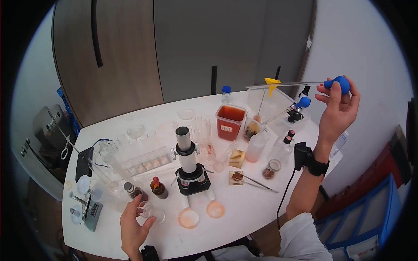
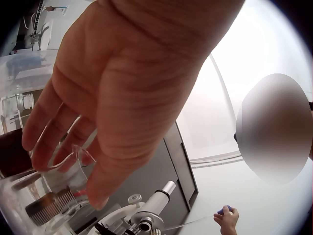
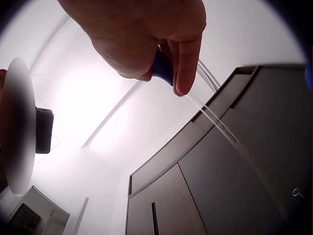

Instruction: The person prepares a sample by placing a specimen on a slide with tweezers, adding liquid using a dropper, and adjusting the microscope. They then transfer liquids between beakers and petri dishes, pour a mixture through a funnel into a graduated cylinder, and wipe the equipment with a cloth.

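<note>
High on the right, my right hand (image 1: 338,106) grips the blue rubber bulb (image 1: 342,83) of a long glass pipette (image 1: 294,84). The pipette points left, nearly level, well above the table. From the right wrist, the bulb (image 3: 163,68) shows between thumb and fingers, with the clear tube (image 3: 220,126) sloping down from it. My left hand (image 1: 134,226) holds a small clear glass beaker (image 1: 154,212) near the table's front, thumb on one side and fingers on the other. A dark-capped brown bottle (image 1: 134,190) and an amber dropper bottle (image 1: 159,189) stand just behind it.
A microscope (image 1: 187,163) stands mid-table, with two round orange-rimmed dishes (image 1: 188,218) before it. Behind are a red bin (image 1: 229,124) and a yellow funnel (image 1: 272,81). Tweezers (image 1: 261,183) lie right of it; a balance (image 1: 91,213) and glassware fill the left.
</note>
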### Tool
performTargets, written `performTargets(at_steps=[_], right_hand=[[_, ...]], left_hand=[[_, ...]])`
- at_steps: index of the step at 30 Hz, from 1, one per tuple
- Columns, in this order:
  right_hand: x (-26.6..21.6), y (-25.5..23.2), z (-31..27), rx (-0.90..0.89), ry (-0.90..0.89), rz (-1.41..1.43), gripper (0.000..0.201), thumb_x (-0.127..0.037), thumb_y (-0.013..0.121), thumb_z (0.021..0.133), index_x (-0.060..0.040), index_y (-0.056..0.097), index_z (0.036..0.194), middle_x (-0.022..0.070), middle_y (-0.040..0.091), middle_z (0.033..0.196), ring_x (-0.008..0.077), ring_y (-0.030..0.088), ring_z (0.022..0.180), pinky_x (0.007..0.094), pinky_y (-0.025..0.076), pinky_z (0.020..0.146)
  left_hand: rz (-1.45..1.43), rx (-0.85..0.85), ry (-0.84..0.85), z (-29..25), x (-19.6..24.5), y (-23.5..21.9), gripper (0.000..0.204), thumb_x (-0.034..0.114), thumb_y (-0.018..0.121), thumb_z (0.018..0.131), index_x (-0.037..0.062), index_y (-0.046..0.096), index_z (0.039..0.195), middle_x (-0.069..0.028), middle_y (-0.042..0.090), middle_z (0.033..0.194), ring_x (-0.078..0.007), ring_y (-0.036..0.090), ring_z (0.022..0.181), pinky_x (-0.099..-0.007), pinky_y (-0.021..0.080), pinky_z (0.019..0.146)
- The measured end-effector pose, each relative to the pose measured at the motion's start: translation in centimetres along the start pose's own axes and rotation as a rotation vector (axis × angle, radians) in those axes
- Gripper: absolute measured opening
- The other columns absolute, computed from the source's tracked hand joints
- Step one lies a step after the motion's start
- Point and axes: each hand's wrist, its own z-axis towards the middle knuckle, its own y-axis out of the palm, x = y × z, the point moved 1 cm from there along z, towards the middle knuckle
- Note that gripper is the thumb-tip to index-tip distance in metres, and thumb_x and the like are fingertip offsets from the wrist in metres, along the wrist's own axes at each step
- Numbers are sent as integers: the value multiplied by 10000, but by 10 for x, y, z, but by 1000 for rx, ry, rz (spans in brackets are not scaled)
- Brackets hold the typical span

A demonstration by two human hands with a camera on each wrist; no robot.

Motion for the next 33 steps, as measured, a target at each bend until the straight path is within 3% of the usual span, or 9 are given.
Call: performTargets(at_steps=[10, 15, 18, 23, 33], right_hand=[[12, 20, -42, -259, 226, 16, 339, -93, 661, 1013, 11, 536, 1311, 126, 699, 1035, 140, 727, 822, 238, 582, 635], [13, 21, -45, -276, 245, -27, 304, -92, 670, 1004, -13, 561, 1277, 114, 716, 1043, 126, 729, 826, 219, 558, 624], [12, 20, -46, -279, 236, -47, 280, -88, 670, 1004, -14, 570, 1255, 113, 720, 1044, 127, 735, 837, 213, 551, 620], [14, 16, -46, -301, 245, -56, 255, -88, 673, 1004, -19, 579, 1231, 109, 726, 1048, 130, 742, 849, 206, 548, 615], [4, 16, -45, -289, 281, -57, 347, -93, 672, 1000, -21, 558, 1320, 126, 722, 1076, 132, 734, 864, 219, 562, 635]], left_hand=[[2, -3, -3, 0, 1, 0, 803, 14, 877, 699, 22, 547, 1431, -140, 700, 1162, -254, 701, 931, -352, 558, 820], [-8, 4, 1, 1, 0, 1, 800, -12, 846, 686, -7, 549, 1429, -137, 717, 1165, -202, 687, 898, -327, 566, 830], [6, -10, 0, 1, 1, 0, 801, 16, 874, 706, 13, 540, 1434, -145, 702, 1178, -254, 711, 929, -347, 556, 820], [-3, -9, -7, 1, 1, 0, 804, 19, 877, 705, 14, 541, 1435, -142, 703, 1184, -248, 708, 933, -346, 559, 823], [7, 4, 11, 1, 0, 0, 807, -1, 859, 691, -2, 545, 1435, -141, 725, 1157, -207, 699, 911, -332, 575, 838]])
